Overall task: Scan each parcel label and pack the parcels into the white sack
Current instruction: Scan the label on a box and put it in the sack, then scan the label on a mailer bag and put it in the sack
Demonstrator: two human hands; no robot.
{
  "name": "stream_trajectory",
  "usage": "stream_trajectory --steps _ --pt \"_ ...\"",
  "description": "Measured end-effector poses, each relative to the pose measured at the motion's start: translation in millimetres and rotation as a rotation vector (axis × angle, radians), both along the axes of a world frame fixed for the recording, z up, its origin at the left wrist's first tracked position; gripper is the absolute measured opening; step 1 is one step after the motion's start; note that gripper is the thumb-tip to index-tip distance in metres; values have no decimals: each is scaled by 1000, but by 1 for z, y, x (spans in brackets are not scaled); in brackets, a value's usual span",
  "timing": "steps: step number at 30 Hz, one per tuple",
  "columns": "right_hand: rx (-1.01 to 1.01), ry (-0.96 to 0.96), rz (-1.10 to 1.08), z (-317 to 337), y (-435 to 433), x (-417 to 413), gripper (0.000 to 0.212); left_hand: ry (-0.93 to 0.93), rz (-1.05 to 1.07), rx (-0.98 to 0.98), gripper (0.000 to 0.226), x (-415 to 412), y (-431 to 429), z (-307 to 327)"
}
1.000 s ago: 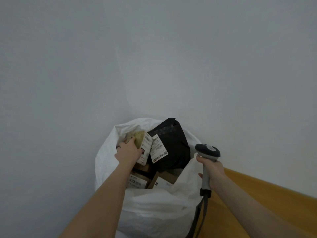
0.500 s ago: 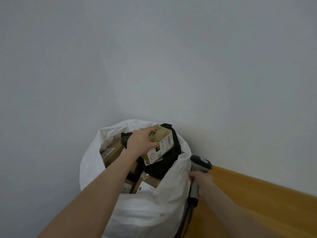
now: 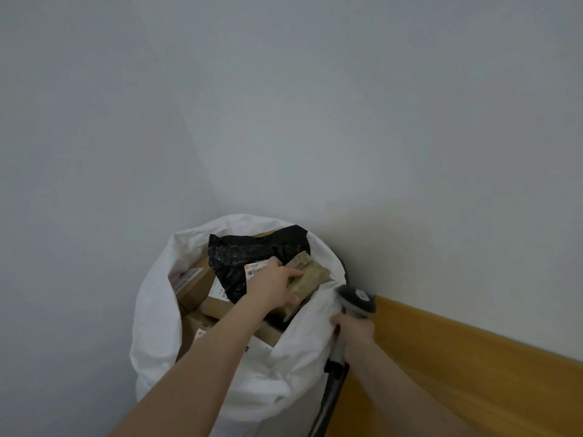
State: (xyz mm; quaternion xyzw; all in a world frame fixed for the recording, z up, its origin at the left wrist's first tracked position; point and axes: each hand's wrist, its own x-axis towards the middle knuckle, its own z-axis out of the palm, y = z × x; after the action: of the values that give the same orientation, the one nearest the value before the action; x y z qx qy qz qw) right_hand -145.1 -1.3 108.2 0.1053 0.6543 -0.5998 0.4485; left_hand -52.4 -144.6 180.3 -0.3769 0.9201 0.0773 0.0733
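Note:
The white sack (image 3: pixel 189 348) stands open in a room corner, filled with parcels. A black plastic mailer (image 3: pixel 246 250) lies on top, with brown cardboard boxes (image 3: pixel 197 287) under it at the left. My left hand (image 3: pixel 273 285) reaches into the sack mouth and grips a tan padded parcel (image 3: pixel 310 275) at the right side of the opening; a white barcode label shows just above my knuckles. My right hand (image 3: pixel 355 334) holds the grey handheld scanner (image 3: pixel 356 302) by its handle, right against the sack's right rim. Its cable hangs down beside the sack.
Pale grey walls meet in the corner behind the sack. A yellow-brown wooden surface (image 3: pixel 473 373) runs along the right wall, beside my right arm. The scanner cable (image 3: pixel 328 402) drops between that surface and the sack.
My left hand has carried the tan parcel from the sack's left side across the black mailer to the right side. My right hand with the scanner moved close to the sack rim.

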Motion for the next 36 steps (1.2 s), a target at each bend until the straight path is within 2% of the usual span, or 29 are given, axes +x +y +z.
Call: stream_trajectory --steps 3,6,9,13,15,18,23,27,30,36 --pt "-104 42 -22 24 -2 -16 23 73 20 -142 71 -2 2 -2" --pt "-166 170 11 52 -2 -31 26 106 24 -66 56 -6 1 -5" --pt "-144 249 51 60 7 -37 27 36 -27 -18 48 -11 7 -11" --pt "-144 192 34 47 27 -35 24 6 -55 165 46 -16 13 -16" --pt "-144 169 26 42 32 -34 26 63 -43 227 43 -18 14 -11" --pt "-142 124 1 40 40 -30 29 219 43 165 38 -20 20 1" --pt "-195 28 -66 46 69 -28 15 299 23 88 39 -32 49 15" --pt "-269 -130 -194 51 108 -14 23 393 -76 62 38 -48 87 21" --pt "-241 -214 -187 47 144 6 28 435 -161 101 38 -56 123 16" --pt "-131 -199 -149 32 235 32 22 316 -391 191 36 -66 209 -20"
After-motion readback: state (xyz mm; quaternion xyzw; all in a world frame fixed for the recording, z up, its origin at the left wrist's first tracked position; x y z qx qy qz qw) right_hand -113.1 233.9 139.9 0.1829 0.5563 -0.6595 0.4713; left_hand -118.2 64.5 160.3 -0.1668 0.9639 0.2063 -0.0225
